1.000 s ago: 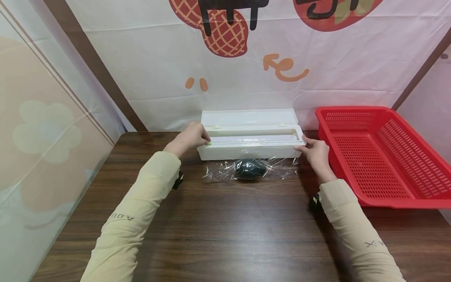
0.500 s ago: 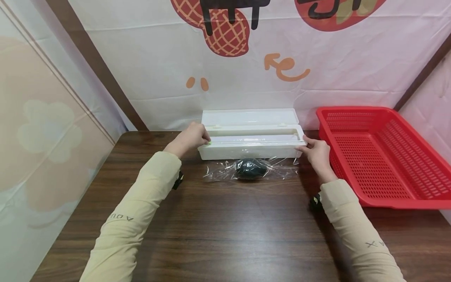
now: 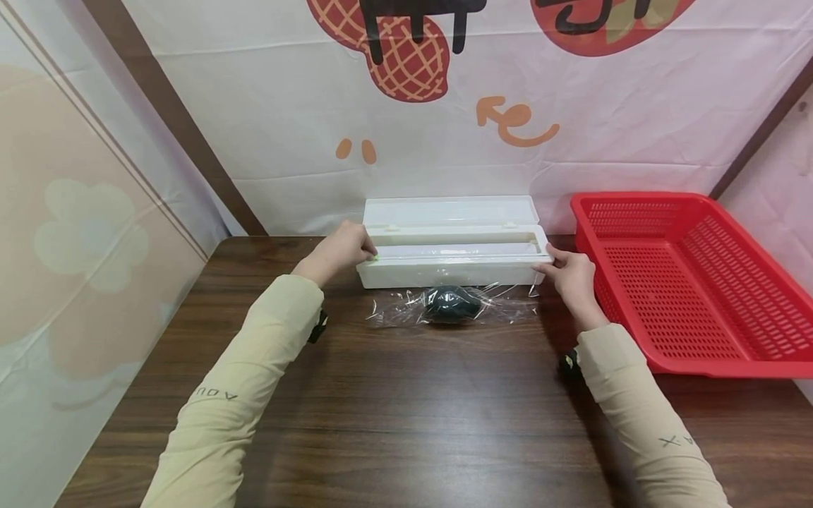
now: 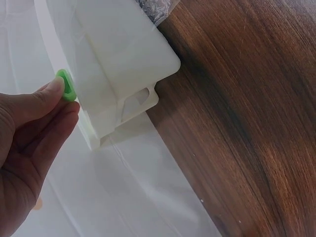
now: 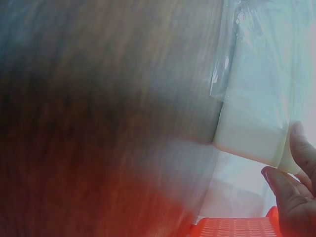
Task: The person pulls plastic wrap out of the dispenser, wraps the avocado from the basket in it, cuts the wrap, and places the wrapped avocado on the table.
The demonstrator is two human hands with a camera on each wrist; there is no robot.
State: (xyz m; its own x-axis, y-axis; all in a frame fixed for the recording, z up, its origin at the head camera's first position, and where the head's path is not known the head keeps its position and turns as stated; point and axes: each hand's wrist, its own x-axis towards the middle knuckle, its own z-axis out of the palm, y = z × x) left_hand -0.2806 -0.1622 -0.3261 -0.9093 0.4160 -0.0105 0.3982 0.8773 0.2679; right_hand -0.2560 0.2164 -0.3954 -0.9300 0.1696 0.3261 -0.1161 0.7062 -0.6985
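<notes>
A long white cling film dispenser (image 3: 451, 275) stands at the back of the table with its lid (image 3: 451, 210) raised. My left hand (image 3: 339, 250) pinches a small green slide cutter (image 4: 69, 88) between thumb and fingers at the dispenser's left end. At the opposite end, my right hand (image 3: 574, 282) holds the corner, thumb on one side and fingers on the other. Inside lies a pale film roll (image 3: 454, 250). In front of the dispenser, a dark green, avocado-like oval (image 3: 452, 303) lies under clear cling film (image 3: 396, 310) that spreads out to both sides.
A red perforated plastic basket (image 3: 689, 296) sits to the right, close beside my right hand. Behind the dispenser hangs a printed white cloth (image 3: 432, 169). The brown wooden table (image 3: 432, 416) extends toward me.
My left hand has shifted very slightly left with the green slide cutter. The right hand, dispenser and dark oval stay in place.
</notes>
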